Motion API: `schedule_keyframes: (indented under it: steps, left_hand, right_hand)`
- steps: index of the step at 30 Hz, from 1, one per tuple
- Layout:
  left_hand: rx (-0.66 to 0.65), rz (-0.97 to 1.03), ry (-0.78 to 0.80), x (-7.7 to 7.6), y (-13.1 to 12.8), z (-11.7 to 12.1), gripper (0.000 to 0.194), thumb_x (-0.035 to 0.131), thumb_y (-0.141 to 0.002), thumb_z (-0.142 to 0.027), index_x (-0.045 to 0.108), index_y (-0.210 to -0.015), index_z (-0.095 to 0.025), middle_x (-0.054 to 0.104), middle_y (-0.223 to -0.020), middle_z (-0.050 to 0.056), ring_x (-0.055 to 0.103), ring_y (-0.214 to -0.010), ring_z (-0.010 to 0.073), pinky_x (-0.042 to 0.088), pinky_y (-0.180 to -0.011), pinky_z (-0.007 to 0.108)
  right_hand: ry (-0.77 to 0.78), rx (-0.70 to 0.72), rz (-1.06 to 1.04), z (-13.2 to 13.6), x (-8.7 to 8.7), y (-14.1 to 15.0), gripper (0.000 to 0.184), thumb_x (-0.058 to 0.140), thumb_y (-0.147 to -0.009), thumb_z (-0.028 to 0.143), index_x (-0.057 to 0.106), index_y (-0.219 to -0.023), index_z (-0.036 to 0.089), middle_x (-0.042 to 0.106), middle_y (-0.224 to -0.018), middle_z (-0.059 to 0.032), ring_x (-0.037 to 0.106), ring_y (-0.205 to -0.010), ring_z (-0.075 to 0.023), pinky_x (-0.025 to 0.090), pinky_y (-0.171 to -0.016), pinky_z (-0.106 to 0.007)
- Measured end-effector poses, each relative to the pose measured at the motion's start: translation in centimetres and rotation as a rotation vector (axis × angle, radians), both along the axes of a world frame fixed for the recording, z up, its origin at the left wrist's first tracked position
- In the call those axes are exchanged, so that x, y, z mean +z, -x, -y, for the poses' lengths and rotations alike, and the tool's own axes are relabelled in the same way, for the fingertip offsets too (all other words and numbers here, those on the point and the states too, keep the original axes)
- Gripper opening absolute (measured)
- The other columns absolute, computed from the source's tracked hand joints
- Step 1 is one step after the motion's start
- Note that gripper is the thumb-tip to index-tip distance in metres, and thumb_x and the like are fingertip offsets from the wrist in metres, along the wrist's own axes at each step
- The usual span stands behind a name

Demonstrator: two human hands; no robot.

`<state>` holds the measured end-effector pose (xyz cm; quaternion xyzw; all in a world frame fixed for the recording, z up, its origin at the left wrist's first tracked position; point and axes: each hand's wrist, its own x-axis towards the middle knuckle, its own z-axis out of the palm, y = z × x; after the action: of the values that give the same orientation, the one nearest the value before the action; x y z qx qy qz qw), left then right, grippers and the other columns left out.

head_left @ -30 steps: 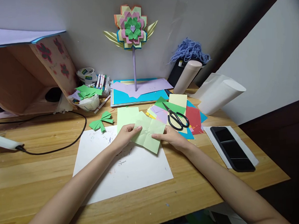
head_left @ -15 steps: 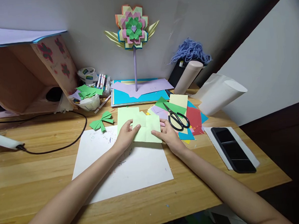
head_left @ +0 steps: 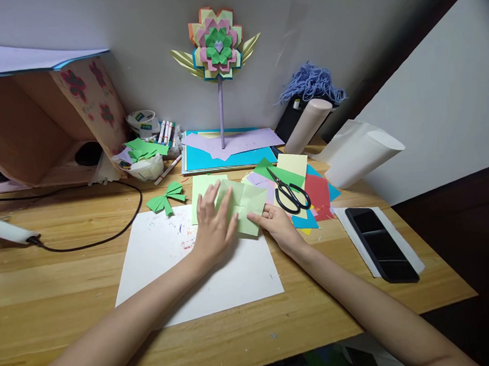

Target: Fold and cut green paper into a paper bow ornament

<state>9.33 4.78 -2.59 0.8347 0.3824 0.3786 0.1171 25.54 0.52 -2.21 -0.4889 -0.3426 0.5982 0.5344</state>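
A creased pale green square of paper [head_left: 249,209] is tilted above the white sheet [head_left: 184,290]. My right hand [head_left: 280,225] pinches its lower right edge between thumb and fingers. My left hand [head_left: 216,222] lies over the left part of the square with its fingers spread, touching or just above it; I cannot tell which. Behind the left hand, another pale green paper [head_left: 199,186] rests on the table. A green paper bow [head_left: 166,199] sits to the left. Black-handled scissors [head_left: 291,194] lie right of the square on coloured paper pieces [head_left: 318,195].
A paper flower [head_left: 219,48] stands at the back on stacked coloured sheets [head_left: 231,161]. On the right are a phone [head_left: 381,244], a paper roll [head_left: 362,157] and a pink cylinder [head_left: 309,126]. A cable [head_left: 120,241] and a cardboard box [head_left: 28,123] occupy the left.
My left hand has let go of the paper's left edge and opened over its face. The square has turned slightly clockwise, while my right hand keeps its pinch.
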Motion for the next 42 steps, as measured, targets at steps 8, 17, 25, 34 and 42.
schedule_keyframes:
  steps: [8,17,25,34,42]
  left_hand:
    - [-0.111,-0.272,-0.077,0.33,0.01,0.26,0.058,0.037,-0.090,-0.037,0.016,-0.141,-0.020,0.032,-0.144,0.008,0.019,-0.136,0.0236,-0.001,-0.110,0.050]
    - [-0.080,-0.237,-0.059,0.27,0.07,0.19,0.055,0.038,-0.090,-0.037,0.020,-0.139,-0.020,0.025,-0.147,0.011,0.017,-0.136,0.0253,0.003,-0.110,0.052]
    - [-0.136,-0.231,-0.011,0.18,0.16,0.02,0.054,0.038,-0.090,-0.038,0.023,-0.138,-0.019,0.032,-0.144,0.012,0.023,-0.135,0.0239,0.007,-0.110,0.053]
    - [-0.176,-0.199,0.009,0.41,0.19,0.14,0.039,0.036,-0.091,-0.029,0.040,-0.129,-0.019,0.039,-0.140,0.010,0.029,-0.133,0.0217,0.012,-0.110,0.051]
    - [-0.186,-0.163,-0.006,0.56,0.28,0.24,0.028,0.036,-0.091,-0.024,0.056,-0.110,-0.020,0.050,-0.131,0.008,0.040,-0.126,0.0211,0.012,-0.110,0.052]
  right_hand:
    - [0.021,0.080,-0.044,-0.02,-0.15,-0.27,0.036,0.069,-0.072,0.037,0.064,-0.103,0.021,0.070,-0.099,-0.0044,0.066,-0.085,-0.0193,0.048,-0.082,-0.033]
    - [0.060,0.139,0.062,0.27,0.13,-0.33,0.035,0.056,-0.079,0.048,0.066,-0.089,0.017,0.069,-0.085,-0.0048,0.062,-0.078,-0.0189,0.047,-0.076,-0.033]
    - [0.011,0.157,0.047,0.20,0.01,-0.35,0.031,0.063,-0.074,0.044,0.066,-0.092,0.019,0.069,-0.090,-0.0046,0.063,-0.083,-0.0195,0.048,-0.077,-0.033]
    - [0.017,0.211,0.046,0.30,-0.04,-0.41,0.032,0.064,-0.076,0.038,0.067,-0.100,0.017,0.070,-0.089,-0.0043,0.063,-0.078,-0.0164,0.048,-0.074,-0.029]
    - [-0.013,0.207,0.131,0.40,0.00,-0.30,0.033,0.062,-0.077,0.041,0.066,-0.102,0.021,0.069,-0.090,-0.0016,0.061,-0.082,-0.0160,0.046,-0.076,-0.028]
